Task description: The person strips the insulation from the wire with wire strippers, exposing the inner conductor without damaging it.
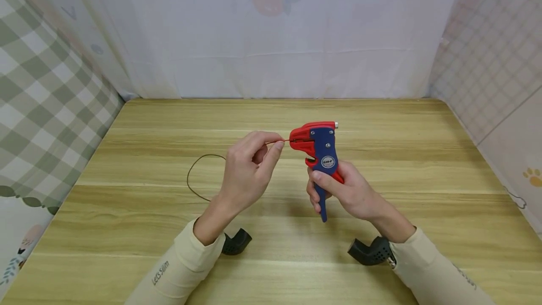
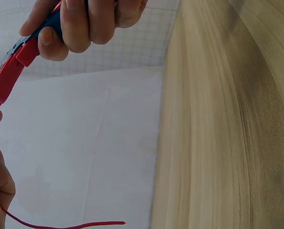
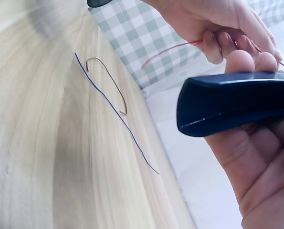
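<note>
My right hand [image 1: 353,194] grips the handles of a red and blue wire stripper [image 1: 323,135], held above the table with its nose to the left. Between thumb and forefinger, my left hand [image 1: 245,168] pinches a thin red wire [image 1: 286,140]. One end of that wire runs into the stripper's nose. In the left wrist view the wire's other end [image 2: 84,225] trails free past the palm. The stripper's blue handle [image 3: 232,102] fills much of the right wrist view, with fingers wrapped round it.
On the wooden table [image 1: 139,229] a dark brown wire [image 1: 187,178] lies in a curve behind the left hand. A nearly straight blue wire [image 3: 110,105] lies near it in the right wrist view. A white curtain [image 1: 203,27] hangs at the back.
</note>
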Demonstrator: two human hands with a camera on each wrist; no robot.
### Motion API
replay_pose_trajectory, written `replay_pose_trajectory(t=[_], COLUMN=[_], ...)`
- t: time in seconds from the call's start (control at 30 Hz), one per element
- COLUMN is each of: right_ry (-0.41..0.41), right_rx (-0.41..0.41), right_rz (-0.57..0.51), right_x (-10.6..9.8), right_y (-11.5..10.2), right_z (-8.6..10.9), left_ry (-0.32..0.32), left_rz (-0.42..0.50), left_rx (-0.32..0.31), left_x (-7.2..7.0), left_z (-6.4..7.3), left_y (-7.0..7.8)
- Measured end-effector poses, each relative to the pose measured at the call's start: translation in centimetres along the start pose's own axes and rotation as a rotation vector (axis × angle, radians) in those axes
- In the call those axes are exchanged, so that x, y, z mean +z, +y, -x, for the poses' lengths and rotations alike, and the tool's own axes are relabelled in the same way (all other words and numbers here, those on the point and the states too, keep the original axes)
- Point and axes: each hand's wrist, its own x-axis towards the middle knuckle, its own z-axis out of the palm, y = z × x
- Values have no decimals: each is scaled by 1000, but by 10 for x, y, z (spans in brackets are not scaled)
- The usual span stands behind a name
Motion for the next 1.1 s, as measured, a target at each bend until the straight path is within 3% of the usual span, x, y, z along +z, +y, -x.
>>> replay_pose_trajectory(t=[0.43,1.1], right_ry=[18,68], right_rx=[38,0], right_rz=[-101,-15], right_x=[9,15], right_y=[3,4], right_z=[0,0], left_ry=[33,25], left_rz=[-26,35], left_rx=[-20,-36], left_x=[2,0], left_z=[3,2], left_y=[1,2])
